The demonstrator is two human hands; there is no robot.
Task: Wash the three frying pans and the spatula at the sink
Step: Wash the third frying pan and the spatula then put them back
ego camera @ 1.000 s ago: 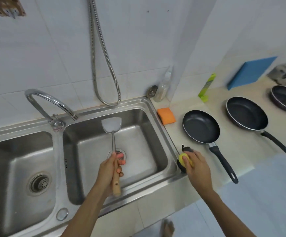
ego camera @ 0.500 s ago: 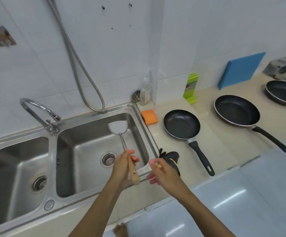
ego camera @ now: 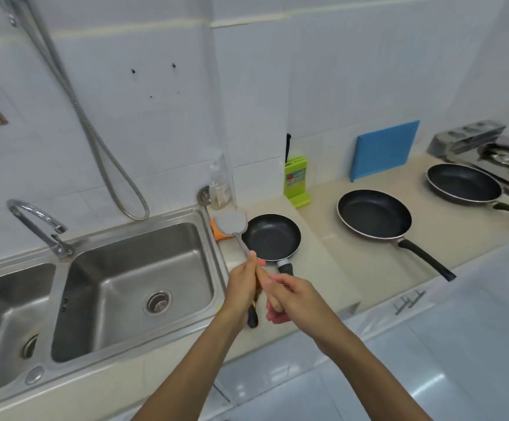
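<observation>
Spatula (ego camera: 231,223): metal blade, wooden handle; held tilted in the air just right of the sink (ego camera: 156,247), blade pointing up and away from the person.
Left hand (ego camera: 243,288): clenched round the upper part of the handle, just below the metal shaft.
Right hand (ego camera: 294,296): fingers curled round the handle's lower end (the wooden tip shows between them).
Small frying pan (ego camera: 273,238): on the counter just right of the sink, beyond the hands.
Medium frying pan (ego camera: 375,214): farther right of the sink, handle toward the person.
Large frying pan (ego camera: 464,183): farthest right of the sink, beside the gas stove (ego camera: 505,153).
Orange sponge (ego camera: 217,233): at the sink's back right corner, partly behind the blade.
Black-and-yellow scrubber (ego camera: 252,314): at the sink's right edge, under the left hand; whether they touch cannot be told.
</observation>
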